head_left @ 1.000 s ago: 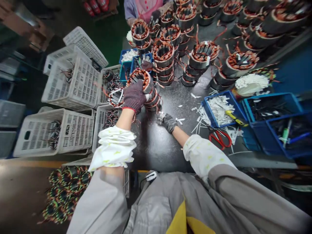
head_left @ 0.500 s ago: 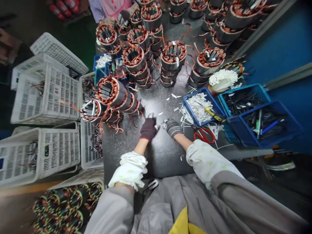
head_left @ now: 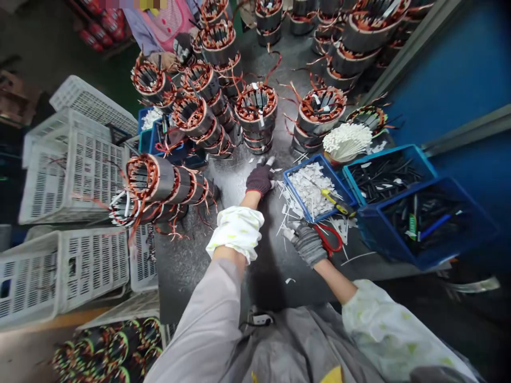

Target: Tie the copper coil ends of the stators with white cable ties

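Dark bench [head_left: 239, 186] | left hand [head_left: 260, 178] flat, grip open | right hand [head_left: 306, 243] touching red scissors [head_left: 329, 238], blades pointing away, grip unclear

A: Single view, head-worn, looking forward and steeply down over the dark workbench [head_left: 255, 266].

B: How close?

A: Near; own sleeves fill the bottom edge, stator stacks [head_left: 255, 114] sit at the far top. Wide lens, edges bowed.

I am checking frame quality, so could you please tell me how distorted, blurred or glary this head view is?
Head view: strong wide-angle bending at the edges, white crates lean outward; centre sharp around left hand; sheen on dark table; corners dim and soft.
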{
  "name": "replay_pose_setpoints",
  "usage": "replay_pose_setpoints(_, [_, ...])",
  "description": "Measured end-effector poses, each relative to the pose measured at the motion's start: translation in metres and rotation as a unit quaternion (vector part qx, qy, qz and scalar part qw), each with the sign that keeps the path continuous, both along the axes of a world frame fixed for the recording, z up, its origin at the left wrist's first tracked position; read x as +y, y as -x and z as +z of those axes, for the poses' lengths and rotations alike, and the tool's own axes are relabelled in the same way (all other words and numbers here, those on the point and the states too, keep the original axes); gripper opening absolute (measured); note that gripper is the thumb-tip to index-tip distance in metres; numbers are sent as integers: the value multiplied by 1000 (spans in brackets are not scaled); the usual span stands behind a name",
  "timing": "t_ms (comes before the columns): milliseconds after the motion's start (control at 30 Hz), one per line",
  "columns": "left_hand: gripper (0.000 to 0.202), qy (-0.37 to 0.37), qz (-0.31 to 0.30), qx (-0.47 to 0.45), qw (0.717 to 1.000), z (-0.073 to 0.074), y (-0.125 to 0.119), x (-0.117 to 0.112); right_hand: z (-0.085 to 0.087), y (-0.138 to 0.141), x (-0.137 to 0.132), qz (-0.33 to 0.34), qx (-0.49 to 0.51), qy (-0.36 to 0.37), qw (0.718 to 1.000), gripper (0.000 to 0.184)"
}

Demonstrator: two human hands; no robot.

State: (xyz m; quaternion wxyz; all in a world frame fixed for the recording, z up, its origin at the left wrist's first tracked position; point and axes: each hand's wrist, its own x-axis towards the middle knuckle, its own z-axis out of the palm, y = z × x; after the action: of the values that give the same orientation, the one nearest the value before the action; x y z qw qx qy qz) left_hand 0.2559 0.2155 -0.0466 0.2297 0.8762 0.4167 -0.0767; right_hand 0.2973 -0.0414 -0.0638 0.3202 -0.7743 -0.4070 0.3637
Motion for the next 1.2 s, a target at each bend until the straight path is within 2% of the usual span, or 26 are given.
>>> replay_pose_setpoints(67, [89, 4, -30, 2, 1000, 1, -14, 8, 6, -4, -9, -3, 18, -9, 1000, 36])
replay_pose_setpoints(133, [69, 12, -51, 7, 999, 2, -22, 11, 12, -8, -15, -14, 41, -19, 999, 38])
replay_pose_setpoints(233, [39, 20, -53, 14, 998, 2, -24, 12, 22, -17, -21, -50, 85, -35, 995, 45])
replay_pose_setpoints(300, [34, 24, -41, 12, 999, 2, -20, 10, 28, -25, -23, -71, 103, -36, 991, 47])
replay_pose_setpoints(467, [38, 40, -17, -13, 999, -1, -15, -5, 37, -50, -30, -120, 87, -20, 989, 47])
replay_pose_setpoints(600, [28, 52, 21, -46, 997, -2, -6, -26, 36, -61, -43, -144, 79, 30, 986, 50])
replay_pose_setpoints(667, [26, 70, 42, -61, 995, -1, 4, -44, 35, -62, -51, -160, 99, 47, 981, 50])
replay_pose_setpoints(767, [27, 104, 58, -80, 990, 0, 15, -84, 32, -64, -57, -197, 110, 57, 973, 52])
replay_pose_setpoints(867, [31, 127, 71, -98, 984, -6, 11, -125, 32, -65, -57, -214, 112, 53, 969, 54])
replay_pose_setpoints(933, [29, 138, 87, -117, 980, -11, 5, -143, 33, -65, -54, -221, 118, 31, 968, 52])
replay_pose_setpoints(1000, [22, 155, 107, -141, 972, -13, 4, -149, 35, -66, -51, -229, 128, -1, 965, 50])
replay_pose_setpoints(1100, [22, 186, 134, -188, 955, -2, 13, -148, 37, -68, -43, -234, 137, -27, 962, 54])
replay_pose_setpoints(1200, [36, 208, 143, -240, 937, 22, 22, -149, 38, -74, -28, -213, 129, -40, 968, 57])
